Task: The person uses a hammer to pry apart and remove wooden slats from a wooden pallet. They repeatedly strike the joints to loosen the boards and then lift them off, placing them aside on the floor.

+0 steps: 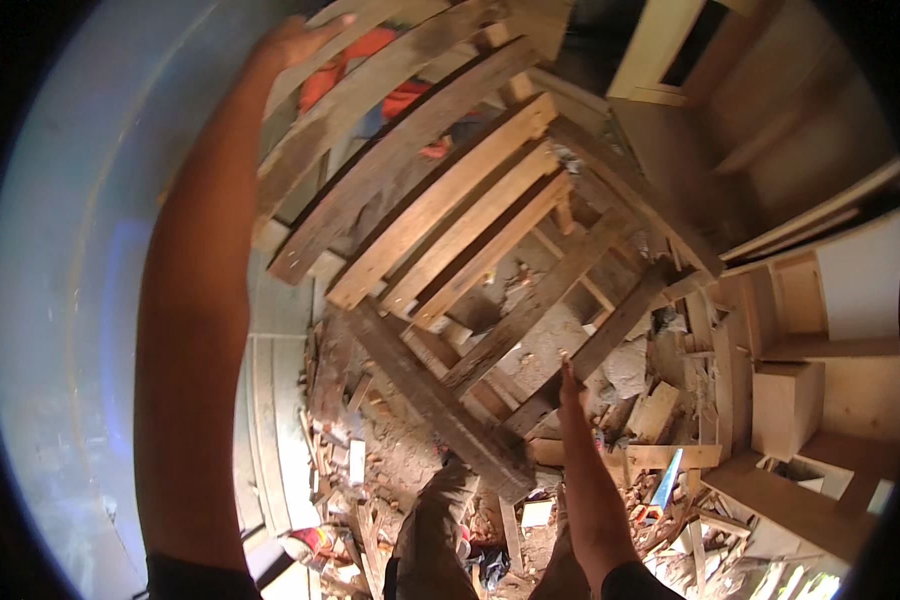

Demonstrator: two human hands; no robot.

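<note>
A slatted wooden chair (440, 215) hangs tilted in front of me, with curved, weathered back slats at the upper left and paler, straight slats in the middle. My left hand (300, 42) is at the outermost back slat, closed around its edge; part of the fingers is hidden. Lower down, my right hand (570, 385) is closed on a dark crossbar (620, 325) between the legs. A thick, dark leg (440, 395) slants down toward my knees.
Wood scraps and offcuts (655, 412) litter the dirt floor around my feet. A blue-handled saw (667, 482) lies at the lower right. Unfinished wooden cabinets (820, 400) stand along the right. On the left rises a pale blue-grey surface (80, 300). Red-orange cloth (335, 80) shows behind the slats.
</note>
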